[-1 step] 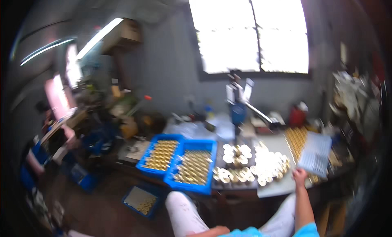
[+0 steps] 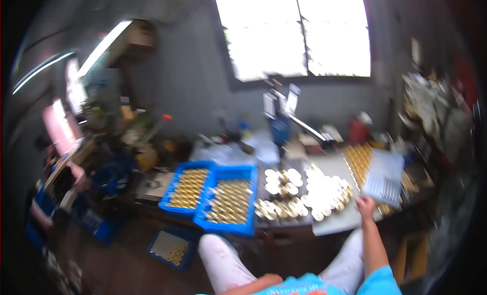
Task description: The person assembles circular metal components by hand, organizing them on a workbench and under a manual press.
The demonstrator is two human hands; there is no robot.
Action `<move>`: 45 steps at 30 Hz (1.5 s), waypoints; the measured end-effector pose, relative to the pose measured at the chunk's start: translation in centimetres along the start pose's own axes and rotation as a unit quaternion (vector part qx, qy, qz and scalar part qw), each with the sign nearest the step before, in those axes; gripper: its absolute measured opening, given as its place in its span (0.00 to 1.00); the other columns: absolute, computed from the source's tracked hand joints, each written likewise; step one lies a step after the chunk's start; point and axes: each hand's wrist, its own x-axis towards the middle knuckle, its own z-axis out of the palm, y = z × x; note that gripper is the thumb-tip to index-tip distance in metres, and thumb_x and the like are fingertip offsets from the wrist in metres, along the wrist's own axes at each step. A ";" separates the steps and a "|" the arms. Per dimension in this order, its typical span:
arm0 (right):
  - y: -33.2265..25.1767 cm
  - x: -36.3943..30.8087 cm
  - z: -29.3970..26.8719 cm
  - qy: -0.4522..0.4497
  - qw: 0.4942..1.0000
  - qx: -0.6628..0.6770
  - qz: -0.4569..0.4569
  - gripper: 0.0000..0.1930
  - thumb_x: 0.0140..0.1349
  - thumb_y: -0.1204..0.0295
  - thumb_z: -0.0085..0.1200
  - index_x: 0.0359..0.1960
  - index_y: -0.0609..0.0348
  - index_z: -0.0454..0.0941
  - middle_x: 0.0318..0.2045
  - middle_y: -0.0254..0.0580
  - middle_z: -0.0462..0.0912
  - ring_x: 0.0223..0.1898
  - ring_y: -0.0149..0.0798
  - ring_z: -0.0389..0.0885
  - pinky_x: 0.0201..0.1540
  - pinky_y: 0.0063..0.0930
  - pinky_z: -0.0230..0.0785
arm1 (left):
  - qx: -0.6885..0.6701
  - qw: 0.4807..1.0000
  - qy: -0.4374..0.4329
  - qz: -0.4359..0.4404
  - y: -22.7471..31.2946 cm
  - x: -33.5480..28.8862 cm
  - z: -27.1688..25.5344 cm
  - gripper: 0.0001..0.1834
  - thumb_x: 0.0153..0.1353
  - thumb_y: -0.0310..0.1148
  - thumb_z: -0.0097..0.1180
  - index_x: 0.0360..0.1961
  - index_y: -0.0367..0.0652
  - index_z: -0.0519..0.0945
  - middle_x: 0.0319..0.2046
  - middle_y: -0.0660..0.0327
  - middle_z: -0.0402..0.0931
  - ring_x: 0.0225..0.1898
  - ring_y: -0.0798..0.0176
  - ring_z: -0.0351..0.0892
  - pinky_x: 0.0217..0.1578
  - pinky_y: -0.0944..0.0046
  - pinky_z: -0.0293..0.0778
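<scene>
Well apart from each other, the two hands work at different spots. On the right, the right hand (image 2: 365, 205) is curled at the near left corner of a translucent ridged tray (image 2: 384, 177); blur hides whether the fingers grip it. That tray lies at the right of the bench, partly over rows of gold-coloured pieces (image 2: 358, 163). Left of the hand, shiny round parts (image 2: 332, 191) crowd a pale board (image 2: 335, 224). The left hand (image 2: 269, 281) is low over the lap, its grip impossible to tell. Farther left, two blue crates (image 2: 225, 228) hold rows of brassy parts.
</scene>
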 end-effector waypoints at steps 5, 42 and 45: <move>-4.4 0.4 4.4 -0.005 0.998 -0.039 0.045 0.13 0.51 0.70 0.68 0.37 0.61 0.81 0.27 0.34 0.80 0.23 0.27 0.76 0.22 0.22 0.73 | 0.058 0.990 -0.071 -0.104 2.7 -3.0 -4.4 0.21 0.60 0.46 0.50 0.46 0.46 0.82 0.45 0.47 0.81 0.49 0.46 0.81 0.46 0.51 0.76; -2.8 9.1 7.8 -0.051 0.943 -0.328 0.007 0.10 0.49 0.70 0.63 0.32 0.63 0.83 0.32 0.50 0.84 0.33 0.43 0.84 0.38 0.33 0.76 | 0.038 0.994 -0.075 -0.066 1.1 1.9 -4.8 0.18 0.65 0.40 0.43 0.46 0.44 0.79 0.42 0.48 0.81 0.48 0.46 0.80 0.46 0.49 0.75; -3.2 8.2 6.8 -0.061 0.946 -0.318 0.023 0.10 0.49 0.71 0.64 0.32 0.63 0.83 0.30 0.47 0.85 0.33 0.40 0.84 0.39 0.32 0.76 | 0.033 0.993 -0.094 -0.068 1.4 2.0 -5.2 0.18 0.65 0.38 0.42 0.47 0.42 0.79 0.45 0.47 0.80 0.50 0.45 0.79 0.47 0.48 0.75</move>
